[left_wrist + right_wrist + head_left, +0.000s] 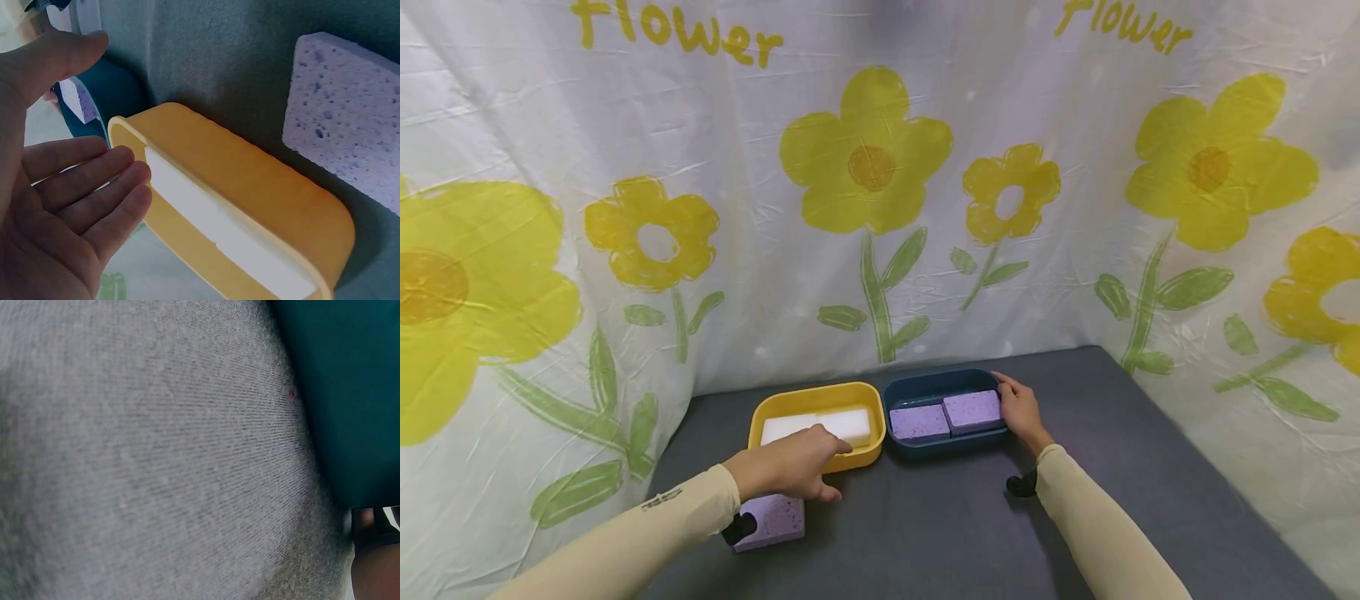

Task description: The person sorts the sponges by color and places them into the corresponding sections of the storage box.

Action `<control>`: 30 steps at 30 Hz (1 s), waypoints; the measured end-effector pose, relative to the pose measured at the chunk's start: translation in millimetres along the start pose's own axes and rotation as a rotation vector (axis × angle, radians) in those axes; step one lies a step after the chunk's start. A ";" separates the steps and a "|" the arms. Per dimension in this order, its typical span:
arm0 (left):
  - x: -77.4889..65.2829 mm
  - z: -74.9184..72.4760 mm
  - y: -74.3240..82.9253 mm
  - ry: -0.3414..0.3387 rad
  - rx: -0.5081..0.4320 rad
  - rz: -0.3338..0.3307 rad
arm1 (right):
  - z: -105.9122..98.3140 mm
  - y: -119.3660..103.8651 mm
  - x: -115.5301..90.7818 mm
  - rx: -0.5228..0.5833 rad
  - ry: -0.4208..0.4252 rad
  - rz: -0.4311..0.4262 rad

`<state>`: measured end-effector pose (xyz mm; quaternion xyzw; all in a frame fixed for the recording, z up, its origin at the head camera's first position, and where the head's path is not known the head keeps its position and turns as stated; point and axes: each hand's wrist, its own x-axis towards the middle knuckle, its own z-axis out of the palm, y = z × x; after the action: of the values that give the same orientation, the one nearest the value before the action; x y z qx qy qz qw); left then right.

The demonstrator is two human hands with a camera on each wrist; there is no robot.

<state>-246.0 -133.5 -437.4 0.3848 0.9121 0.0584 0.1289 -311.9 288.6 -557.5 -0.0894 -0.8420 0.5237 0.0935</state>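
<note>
My left hand [793, 462] hovers over the near side of the yellow container [861, 457], fingers extended and thumb apart, nothing in the palm. Two white sponges [850, 425] lie side by side in that container. On its right stands a dark blue container [917, 452] with two purple speckled sponges, one on the left [919, 422] and one on the right [972, 410]. My right hand [1021, 412] grips the blue container at its right end. Another purple sponge [778, 521] lies on the table below my left wrist; the left wrist view shows its pitted face [344, 119].
Both containers stand near the back of the dark grey table [925, 533], close beside each other. Behind and around the table hangs a white curtain [745, 317] printed with yellow flowers.
</note>
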 end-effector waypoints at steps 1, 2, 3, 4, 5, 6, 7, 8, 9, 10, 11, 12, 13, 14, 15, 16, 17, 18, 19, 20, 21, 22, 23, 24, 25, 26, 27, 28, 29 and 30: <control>-2.1 0.2 0.0 -0.004 0.006 0.002 | 0.1 0.3 -0.2 -0.003 -0.001 0.002; -4.1 0.8 -0.2 -0.007 0.011 0.003 | 0.1 0.7 -0.5 -0.003 -0.003 0.005; -6.2 1.0 -0.3 -0.011 0.009 0.003 | 0.2 1.0 -0.8 -0.004 -0.005 0.007; -8.5 1.4 -0.5 -0.014 0.014 0.002 | 0.2 1.2 -1.0 -0.004 -0.006 0.007; -10.9 1.8 -0.9 -0.019 0.017 -0.004 | 0.2 1.5 -1.2 -0.002 -0.007 0.008; -13.3 2.1 -1.4 -0.023 0.019 -0.008 | 0.1 1.7 -1.4 -0.003 -0.010 0.008; -15.5 2.5 -2.0 -0.028 0.019 -0.013 | -0.1 2.0 -1.5 -0.003 -0.013 0.009; -17.6 2.8 -2.6 -0.033 0.015 -0.021 | -0.3 2.0 -1.6 0.002 -0.014 0.008; -19.6 2.9 -3.1 -0.036 0.010 -0.027 | -0.5 2.1 -1.5 0.006 -0.016 0.007; -21.2 3.3 -4.1 -0.038 0.010 -0.030 | -0.8 1.9 -1.5 0.007 -0.017 0.006; -22.9 3.6 -5.1 -0.040 0.004 -0.036 | -1.0 1.6 -1.5 0.007 -0.019 0.006; -24.4 3.7 -6.0 -0.044 0.001 -0.040 | -1.1 1.1 -1.6 0.008 -0.021 0.006; -25.7 4.0 -6.9 -0.049 -0.005 -0.042 | -1.1 0.7 -1.6 0.007 -0.022 0.006; -26.8 4.6 -8.1 -0.053 -0.009 -0.042 | -1.1 0.2 -1.6 0.008 -0.022 0.006; -27.9 5.4 -9.2 -0.060 -0.015 -0.041 | -0.9 -0.1 -1.7 0.007 -0.024 0.008; -29.1 6.3 -10.2 -0.069 -0.023 -0.045 | -0.7 -0.5 -1.8 0.006 -0.023 0.011; -30.4 7.3 -11.2 -0.079 -0.031 -0.048 | -0.5 -0.6 -1.7 0.006 -0.021 0.012; -31.8 8.2 -11.8 -0.089 -0.040 -0.054 | -0.3 -0.5 -1.5 0.006 -0.019 0.014; -33.1 9.5 -12.5 -0.100 -0.047 -0.063 | -0.2 -0.6 -1.3 0.003 -0.021 0.012; -34.5 10.5 -12.8 -0.109 -0.053 -0.081 | 0.2 -0.3 -1.0 0.003 -0.020 0.011; -36.1 11.5 -13.0 -0.120 -0.057 -0.099 | 0.5 0.0 -0.6 0.005 -0.018 0.010; -37.7 12.2 -12.8 -0.128 -0.054 -0.117 | 0.7 0.4 -0.2 0.007 -0.015 0.009; -39.0 13.3 -13.0 -0.132 -0.046 -0.131 | 1.0 0.8 0.2 0.007 -0.013 0.006; -40.5 14.2 -12.8 -0.137 -0.043 -0.154 | 1.1 1.1 0.6 0.010 -0.011 0.004; -41.6 15.1 -12.8 -0.146 -0.036 -0.177 | 1.1 1.4 0.9 0.010 -0.010 0.002; -42.6 15.9 -12.7 -0.149 -0.026 -0.195 | 1.3 1.9 1.2 0.012 -0.007 0.003; -43.5 16.9 -12.7 -0.152 -0.016 -0.210 | 1.2 2.0 1.5 0.013 -0.005 0.006; -44.1 18.1 -13.0 -0.153 -0.003 -0.225 | 0.9 2.2 1.7 0.012 -0.007 0.007; -44.6 19.4 -13.4 -0.156 0.006 -0.238 | 0.8 2.3 1.8 0.010 -0.009 0.009; -45.2 20.6 -13.7 -0.159 0.014 -0.252 | 0.7 2.2 2.0 0.010 -0.011 0.012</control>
<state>-219.3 -175.3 -451.4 0.2715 0.9405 0.0048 0.2043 -313.9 289.5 -559.7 -0.0911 -0.8392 0.5291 0.0864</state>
